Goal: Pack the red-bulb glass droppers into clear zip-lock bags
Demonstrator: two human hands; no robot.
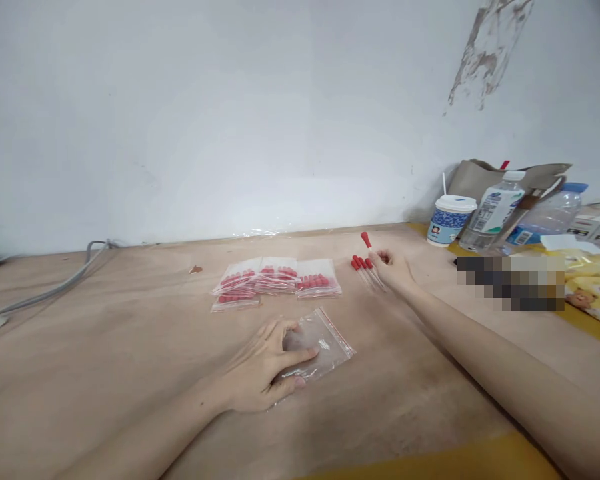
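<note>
My left hand point(260, 363) lies on a clear zip bag point(327, 347), its fingers spread over the plastic. No red-tipped pieces show in this bag, though part of it is hidden beneath the fingers. Farther right, my right hand point(391, 265) pinches a dropper point(365, 239) with a red rubber bulb pointing up. Beside that hand several more droppers point(361, 264) with red bulbs and clear stems lie on the table. Beyond my left hand there are filled zip bags point(280, 272), overlapping one another, with rows of red bulbs inside. Another filled bag point(320, 283) lies at their right end.
At the right stand a lidded paper cup point(447, 223), a clear bottle point(495, 210), a second bottle point(555, 213) and a grey-beige bag point(473, 177). A yellow package point(593, 287) lies nearer. A grey cable point(75, 277) crosses the left side. The wall point(205, 120) rises behind the brown-covered table point(130, 347).
</note>
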